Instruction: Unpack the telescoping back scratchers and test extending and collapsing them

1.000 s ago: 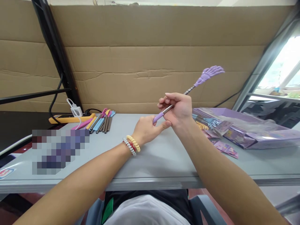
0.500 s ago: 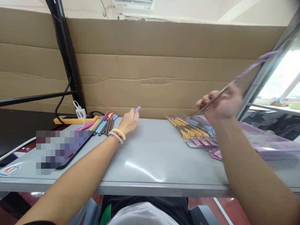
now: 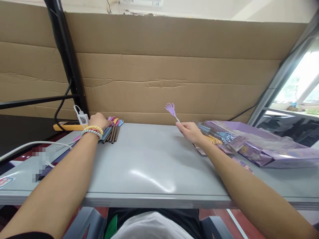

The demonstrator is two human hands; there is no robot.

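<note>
My right hand (image 3: 190, 132) is closed around the rod of a back scratcher whose purple, hand-shaped head (image 3: 170, 109) points up and left above the table. At the left, my left hand (image 3: 99, 120) reaches down to a row of back scratcher parts (image 3: 115, 132) with dark tubes and pink, yellow and blue ends. Its fingers are bent and partly hidden; a bit of purple shows by the fingertips, and I cannot make out what they grip. Behind my right hand lie packed back scratchers with yellow heads (image 3: 215, 140) and blue heads (image 3: 225, 136).
A purple box (image 3: 267, 161) with clear wrap stands at the right. A yellow power strip (image 3: 71, 126) with a white charger (image 3: 82, 118) and cable sits back left. My left forearm partly covers a phone (image 3: 51, 169). Cardboard (image 3: 154, 69) walls the back of the grey table (image 3: 149, 166).
My left hand has moved left to the row of parts. My right hand has come down and inward from the upper right, bringing the purple back scratcher over the table.
</note>
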